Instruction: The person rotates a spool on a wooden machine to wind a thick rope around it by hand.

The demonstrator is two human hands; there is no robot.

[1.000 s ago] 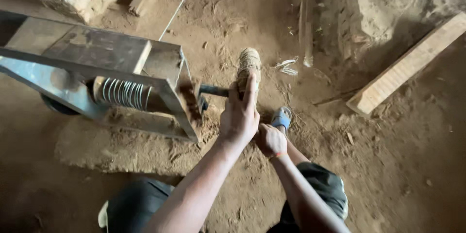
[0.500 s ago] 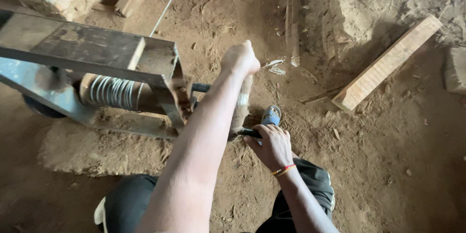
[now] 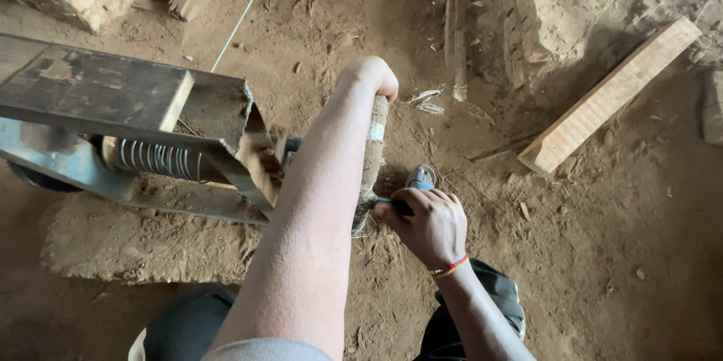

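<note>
Gripping the top end of a thick, rope-wound wooden lever handle (image 3: pixel 374 150), the left hand (image 3: pixel 370 77) is closed into a fist over it, the forearm stretching up through the middle of the head view. The handle stands tilted, running from that fist down to the lower end near the right hand (image 3: pixel 428 224). There the right hand's grip is closed around a short dark metal bar (image 3: pixel 397 206) that juts out sideways just beside the handle's base; a red and yellow thread band circles the wrist.

To the left of the handle sits a rusty grey steel machine frame (image 3: pixel 98 94) with a flat top plate, and under it a coiled metal spring (image 3: pixel 154 158) lies on its side. A thin stub shaft links the frame to the handle. The frame rests on a slab on the brown earth floor (image 3: pixel 602 255). A blue sandal toe (image 3: pixel 421 177) shows just above the right hand. A pale wooden plank (image 3: pixel 610 97) lies well apart to the right.
</note>
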